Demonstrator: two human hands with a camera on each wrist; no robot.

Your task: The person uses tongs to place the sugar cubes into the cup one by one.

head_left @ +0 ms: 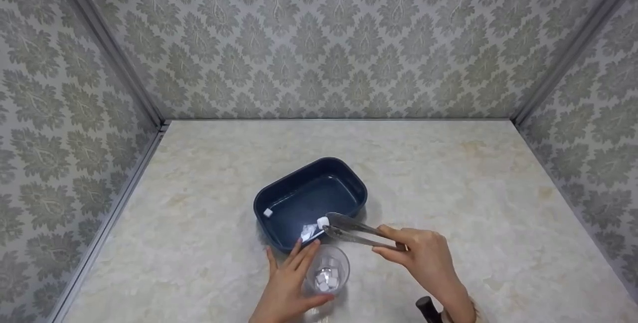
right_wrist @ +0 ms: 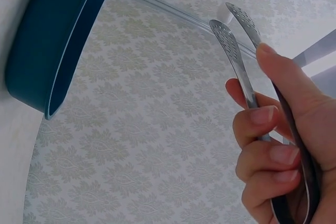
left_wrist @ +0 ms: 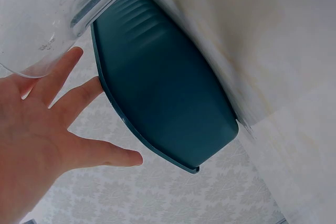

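Note:
My right hand (head_left: 423, 253) grips metal tongs (head_left: 356, 233), whose perforated tips (right_wrist: 227, 38) pinch a small white cube (head_left: 323, 223) above the near edge of a dark blue dish (head_left: 326, 162). Beside the dish's near side stands a clear cup (head_left: 344, 258) with several white cubes (head_left: 326, 279) inside. My left hand (head_left: 286, 283) lies along the cup's left side, fingers spread and mostly straight. Its fingertips reach the dish's rim, and the thumb lies by the cup's near side. Another white cube (head_left: 268, 213) sits at the dish's left end.
Near the dish's front wall is a bright, clear-looking patch (head_left: 308, 232), too unclear to identify. A dark cylindrical thing (head_left: 427, 308) shows beside the right sleeve. The marbled tabletop (head_left: 199, 243) ends at patterned walls (head_left: 309, 64) at the back and sides.

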